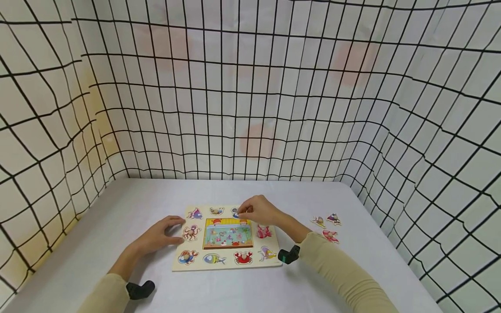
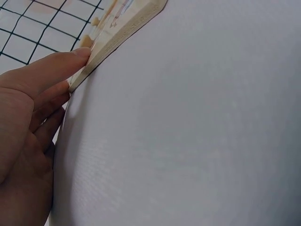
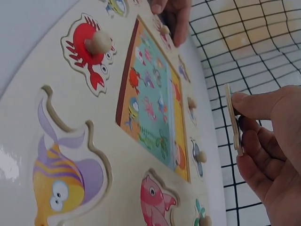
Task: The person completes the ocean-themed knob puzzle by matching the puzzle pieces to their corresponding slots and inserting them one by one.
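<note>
A wooden knob puzzle board (image 1: pixel 179 264) with sea animals lies flat on the table. My left hand (image 1: pixel 158 237) rests at its left edge, the thumb (image 2: pixel 63 63) touching the side. Above the far part of the board, my right hand (image 1: pixel 258 211) pinches a thin wooden puzzle piece (image 3: pixel 233 120) between thumb and fingers. That piece appears edge-on in the right wrist view, so its picture is hidden. On the board, a red crab piece (image 3: pixel 83 47) with a round knob sits in its slot. A yellow and purple fish picture (image 3: pixel 66 181) lies in a recess without a knob.
Three loose puzzle pieces lie right of the board: a fish-like one (image 1: pixel 318 221), a dark patterned one (image 1: pixel 334 218) and a red one (image 1: pixel 330 236). White cloth covers the table (image 1: pixel 219 291). Black wire mesh (image 1: pixel 250 93) stands around the back and sides.
</note>
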`<act>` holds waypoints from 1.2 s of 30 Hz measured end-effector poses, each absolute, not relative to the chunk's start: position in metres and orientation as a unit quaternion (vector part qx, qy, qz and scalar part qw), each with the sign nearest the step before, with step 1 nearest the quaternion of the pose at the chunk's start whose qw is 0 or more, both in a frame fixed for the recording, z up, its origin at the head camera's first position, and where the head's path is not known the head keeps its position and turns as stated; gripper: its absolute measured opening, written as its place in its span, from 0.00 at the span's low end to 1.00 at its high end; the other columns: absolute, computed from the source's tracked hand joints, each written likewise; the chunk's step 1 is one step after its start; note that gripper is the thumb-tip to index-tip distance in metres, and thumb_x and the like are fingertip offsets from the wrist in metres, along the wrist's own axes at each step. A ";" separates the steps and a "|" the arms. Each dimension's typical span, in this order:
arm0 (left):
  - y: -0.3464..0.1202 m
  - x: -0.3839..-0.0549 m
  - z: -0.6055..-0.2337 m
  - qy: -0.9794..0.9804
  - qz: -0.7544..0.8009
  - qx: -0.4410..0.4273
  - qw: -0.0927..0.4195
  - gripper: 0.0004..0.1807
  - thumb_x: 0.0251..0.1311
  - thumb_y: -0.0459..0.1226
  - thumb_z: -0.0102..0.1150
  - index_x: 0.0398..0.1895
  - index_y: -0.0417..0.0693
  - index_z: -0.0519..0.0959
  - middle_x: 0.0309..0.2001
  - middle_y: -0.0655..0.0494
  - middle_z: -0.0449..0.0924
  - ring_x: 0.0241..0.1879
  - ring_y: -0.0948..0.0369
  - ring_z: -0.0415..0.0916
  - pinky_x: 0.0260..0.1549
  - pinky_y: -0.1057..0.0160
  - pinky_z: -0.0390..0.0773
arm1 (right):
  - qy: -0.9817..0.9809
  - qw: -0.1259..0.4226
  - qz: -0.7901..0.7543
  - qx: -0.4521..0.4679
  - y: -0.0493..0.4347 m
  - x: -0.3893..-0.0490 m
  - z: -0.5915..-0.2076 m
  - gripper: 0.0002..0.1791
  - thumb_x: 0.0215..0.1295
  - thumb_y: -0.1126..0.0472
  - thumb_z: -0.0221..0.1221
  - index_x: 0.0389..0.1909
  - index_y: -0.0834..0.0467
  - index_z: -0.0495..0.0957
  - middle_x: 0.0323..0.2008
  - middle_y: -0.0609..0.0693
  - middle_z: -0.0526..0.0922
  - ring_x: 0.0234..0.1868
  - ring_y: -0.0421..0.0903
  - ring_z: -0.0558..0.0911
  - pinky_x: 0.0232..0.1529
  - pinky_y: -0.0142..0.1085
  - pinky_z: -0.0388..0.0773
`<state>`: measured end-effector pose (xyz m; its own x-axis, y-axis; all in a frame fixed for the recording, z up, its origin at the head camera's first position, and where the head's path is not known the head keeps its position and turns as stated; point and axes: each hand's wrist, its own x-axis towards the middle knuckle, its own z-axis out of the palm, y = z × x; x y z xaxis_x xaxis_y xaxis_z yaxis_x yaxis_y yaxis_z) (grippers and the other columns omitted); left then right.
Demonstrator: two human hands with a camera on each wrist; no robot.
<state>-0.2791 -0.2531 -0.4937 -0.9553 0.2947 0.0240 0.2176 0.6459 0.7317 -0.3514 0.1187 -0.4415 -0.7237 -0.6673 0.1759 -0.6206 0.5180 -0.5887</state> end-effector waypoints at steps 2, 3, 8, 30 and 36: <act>-0.253 -0.279 -0.495 0.905 0.399 0.141 0.050 0.38 0.57 0.45 0.77 0.68 0.39 0.76 0.71 0.35 0.65 0.74 0.33 0.54 0.70 0.30 0.54 | 0.868 0.039 -0.325 -0.374 0.116 -0.350 -0.442 0.06 0.69 0.59 0.68 0.41 0.55 0.91 0.38 0.39 0.87 0.35 0.38 0.80 0.38 0.32 0.82; -0.254 -0.280 -0.495 0.905 0.398 0.142 0.051 0.38 0.57 0.45 0.77 0.68 0.39 0.76 0.71 0.35 0.65 0.74 0.33 0.54 0.70 0.30 0.54 | 0.866 0.040 -0.325 -0.378 0.115 -0.349 -0.443 0.05 0.69 0.59 0.68 0.41 0.55 0.91 0.38 0.39 0.87 0.36 0.37 0.81 0.39 0.32 0.82; -0.254 -0.280 -0.495 0.906 0.397 0.139 0.052 0.39 0.56 0.46 0.77 0.69 0.38 0.75 0.72 0.35 0.65 0.74 0.33 0.54 0.70 0.30 0.54 | 0.862 0.042 -0.320 -0.391 0.108 -0.344 -0.445 0.05 0.70 0.58 0.68 0.41 0.54 0.90 0.37 0.38 0.87 0.36 0.35 0.82 0.39 0.32 0.82; -0.254 -0.281 -0.495 0.907 0.394 0.140 0.047 0.38 0.57 0.47 0.77 0.68 0.40 0.76 0.71 0.37 0.66 0.74 0.34 0.54 0.71 0.32 0.53 | 0.841 0.057 -0.335 -0.421 0.081 -0.320 -0.451 0.03 0.69 0.60 0.69 0.40 0.53 0.90 0.34 0.35 0.85 0.34 0.34 0.81 0.37 0.30 0.81; -0.254 -0.280 -0.493 0.906 0.395 0.142 0.047 0.38 0.57 0.46 0.77 0.68 0.39 0.76 0.72 0.36 0.66 0.74 0.34 0.54 0.70 0.31 0.53 | 0.836 0.058 -0.328 -0.435 0.076 -0.314 -0.449 0.03 0.69 0.61 0.68 0.40 0.55 0.90 0.34 0.36 0.86 0.33 0.32 0.81 0.37 0.28 0.80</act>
<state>-0.2801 -0.2535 -0.4932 -0.9553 0.2943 0.0273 0.2203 0.6473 0.7297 -0.3137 0.0756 -0.4492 -0.6145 -0.7660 0.1888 -0.6899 0.4056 -0.5997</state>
